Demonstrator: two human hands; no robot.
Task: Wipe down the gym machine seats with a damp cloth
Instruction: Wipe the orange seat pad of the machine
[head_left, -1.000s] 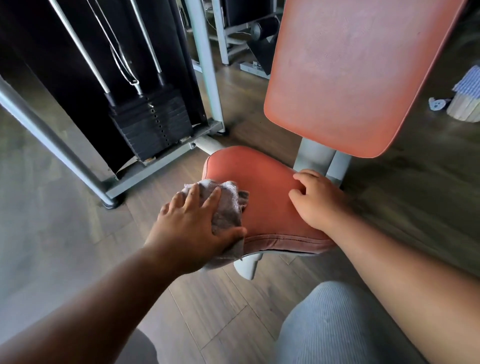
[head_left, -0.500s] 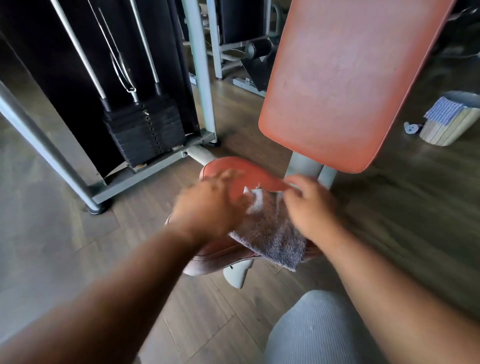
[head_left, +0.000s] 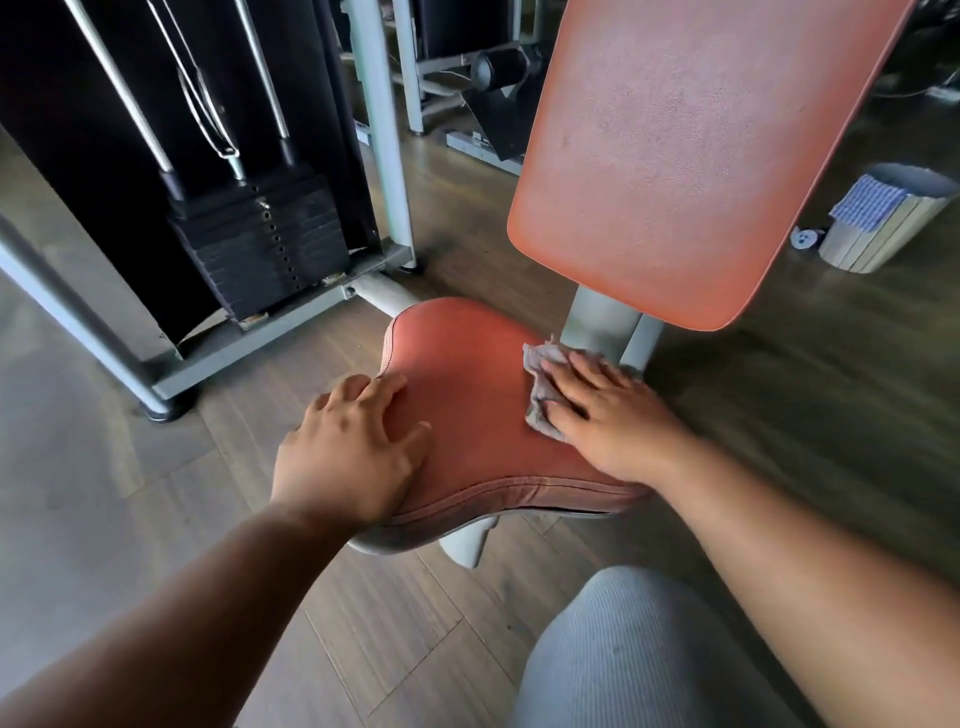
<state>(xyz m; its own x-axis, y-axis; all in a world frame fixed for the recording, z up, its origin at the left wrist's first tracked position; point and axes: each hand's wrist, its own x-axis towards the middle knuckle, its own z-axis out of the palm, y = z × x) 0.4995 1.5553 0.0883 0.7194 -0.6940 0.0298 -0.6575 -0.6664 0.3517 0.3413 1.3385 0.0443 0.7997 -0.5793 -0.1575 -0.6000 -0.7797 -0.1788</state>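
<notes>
The red padded seat (head_left: 467, 415) of the gym machine is seen from above, with the red backrest (head_left: 691, 156) tilted up behind it on a grey post (head_left: 597, 327). A grey cloth (head_left: 540, 384) is pressed flat against the rear right part of the seat, close to the post, by the right hand (head_left: 608, 415). The fingers of that hand are spread over the cloth and only its left edge and a crumpled upper corner are left uncovered; the grip is therefore a flat, open palm that pins the cloth to the padding, not a closed fist.

The left hand (head_left: 348, 452) is laid on the left front edge of the seat, fingers spread wide and empty, with the thumb resting on the upper surface. The two hands are kept well apart, with bare red padding between them.

To the left, a black weight stack (head_left: 260, 244) is held in a grey frame (head_left: 228, 353) on the wooden floor (head_left: 104, 467). At the far right, a pale bucket (head_left: 883, 228) with a blue checked cloth (head_left: 867, 202) draped over its rim is set on the floor. A knee in grey ribbed fabric (head_left: 644, 660) is visible at the bottom.
</notes>
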